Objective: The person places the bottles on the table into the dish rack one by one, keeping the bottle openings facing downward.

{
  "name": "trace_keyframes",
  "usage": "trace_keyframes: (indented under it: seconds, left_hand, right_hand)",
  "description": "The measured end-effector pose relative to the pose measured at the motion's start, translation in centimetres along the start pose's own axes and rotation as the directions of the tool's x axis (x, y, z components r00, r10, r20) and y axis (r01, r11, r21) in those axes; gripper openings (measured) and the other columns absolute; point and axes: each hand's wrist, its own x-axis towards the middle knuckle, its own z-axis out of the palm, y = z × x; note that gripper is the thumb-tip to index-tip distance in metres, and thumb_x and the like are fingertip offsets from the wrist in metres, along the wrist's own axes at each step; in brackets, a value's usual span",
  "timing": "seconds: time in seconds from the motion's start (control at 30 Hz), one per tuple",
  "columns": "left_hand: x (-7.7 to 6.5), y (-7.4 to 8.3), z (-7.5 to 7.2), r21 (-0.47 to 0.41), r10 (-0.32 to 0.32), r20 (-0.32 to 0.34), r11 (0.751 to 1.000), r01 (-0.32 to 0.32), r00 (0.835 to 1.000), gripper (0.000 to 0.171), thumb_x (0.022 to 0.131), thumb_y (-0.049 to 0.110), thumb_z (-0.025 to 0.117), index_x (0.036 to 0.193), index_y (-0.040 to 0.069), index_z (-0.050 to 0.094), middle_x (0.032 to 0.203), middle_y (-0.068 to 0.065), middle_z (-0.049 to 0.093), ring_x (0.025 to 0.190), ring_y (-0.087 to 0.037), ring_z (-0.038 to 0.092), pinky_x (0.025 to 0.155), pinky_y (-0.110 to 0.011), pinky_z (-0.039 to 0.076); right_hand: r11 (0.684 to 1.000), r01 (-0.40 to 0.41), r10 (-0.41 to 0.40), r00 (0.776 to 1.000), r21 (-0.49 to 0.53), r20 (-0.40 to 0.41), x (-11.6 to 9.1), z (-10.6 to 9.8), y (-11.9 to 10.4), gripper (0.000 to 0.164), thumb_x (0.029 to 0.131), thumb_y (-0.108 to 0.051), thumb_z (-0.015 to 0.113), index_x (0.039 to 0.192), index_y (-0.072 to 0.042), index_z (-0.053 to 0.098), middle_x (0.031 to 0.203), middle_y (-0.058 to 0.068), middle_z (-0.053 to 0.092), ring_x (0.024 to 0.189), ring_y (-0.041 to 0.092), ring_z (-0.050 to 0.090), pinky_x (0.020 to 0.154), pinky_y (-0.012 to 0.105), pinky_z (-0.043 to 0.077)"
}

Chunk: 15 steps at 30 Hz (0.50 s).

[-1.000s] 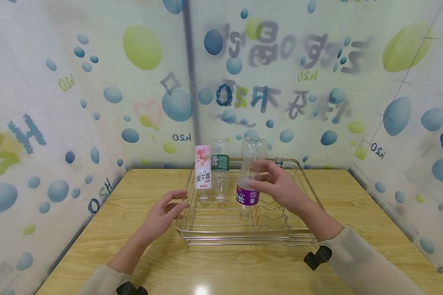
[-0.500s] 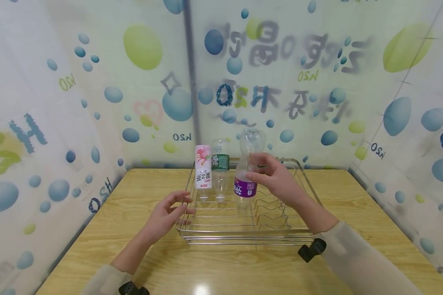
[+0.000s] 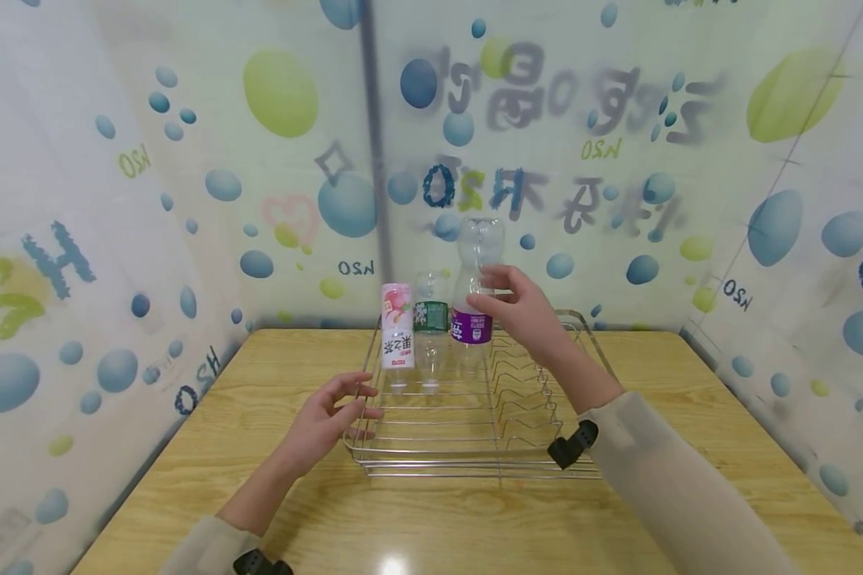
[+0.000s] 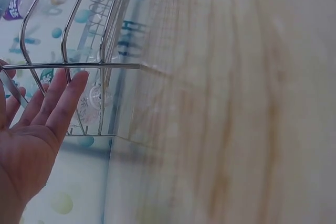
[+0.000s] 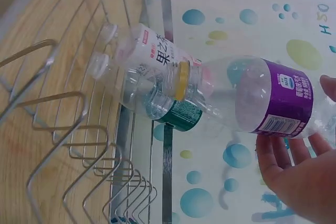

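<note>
My right hand (image 3: pixel 521 307) grips a clear plastic bottle with a purple label (image 3: pixel 472 326), neck down, over the wire dish rack (image 3: pixel 467 454). In the right wrist view this bottle's neck, with a yellow ring (image 5: pixel 182 81), points toward the rack. Left of it, a bottle with a pink and white label (image 3: pixel 398 327) and a green-labelled bottle (image 3: pixel 431 318) stand upside down in the rack, side by side. My left hand (image 3: pixel 318 427) is at the rack's left side; the left wrist view has its fingers (image 4: pixel 68 100) extended against the wires.
The rack rests on a wood-grain table (image 3: pixel 280 511). Zigzag wire dividers (image 3: pixel 525 399) fill the rack's right part. A patterned curtain (image 3: pixel 590 263) encloses the table at the back and both sides.
My right hand has lifted the purple-labelled bottle, moving it slightly left and farther back, closer to the green-labelled one. My left hand has shifted slightly in toward the rack's side.
</note>
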Motion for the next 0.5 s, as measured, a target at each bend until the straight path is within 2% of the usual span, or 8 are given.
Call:
trace_keyframes:
  seconds: [0.13, 0.27, 0.5]
  left_hand:
    - [0.0, -0.1, -0.1, -0.020, 0.004, -0.002, 1.000, -0.004, 1.000, 0.052, 0.115, 0.011, 0.055, 0.163, 0.000, 0.040, 0.151, -0.036, 0.050, 0.118, -0.037, 0.077, 0.087, -0.046, 0.070]
    - [0.0, -0.2, -0.2, -0.033, 0.008, 0.005, 0.999, -0.008, 1.000, 0.052, 0.115, 0.011, 0.055, 0.163, 0.000, 0.040, 0.152, -0.038, 0.049, 0.119, -0.039, 0.077, 0.087, -0.047, 0.070]
    - [-0.1, -0.1, 0.0, -0.047, 0.008, 0.010, 0.999, -0.008, 1.000, 0.048, 0.115, 0.014, 0.056, 0.162, 0.006, 0.044, 0.152, -0.037, 0.049, 0.120, -0.041, 0.076, 0.087, -0.046, 0.071]
  right_hand:
    - [0.999, -0.015, 0.017, 0.999, 0.050, -0.029, 1.4, 0.6, 0.0, 0.070, 0.103, -0.042, 0.077, 0.163, -0.020, 0.047, 0.160, 0.011, 0.053, 0.148, 0.036, 0.054, 0.119, 0.065, 0.051]
    - [0.995, -0.019, 0.025, 0.998, 0.095, -0.061, 2.8, 1.2, 0.7, 0.069, 0.104, -0.041, 0.076, 0.162, -0.018, 0.047, 0.160, 0.013, 0.052, 0.145, 0.036, 0.054, 0.120, 0.061, 0.051]
    - [0.985, -0.052, 0.072, 0.990, 0.162, -0.121, 5.0, 2.2, 2.4, 0.069, 0.104, -0.038, 0.076, 0.163, -0.019, 0.048, 0.161, 0.015, 0.051, 0.145, 0.036, 0.053, 0.122, 0.059, 0.049]
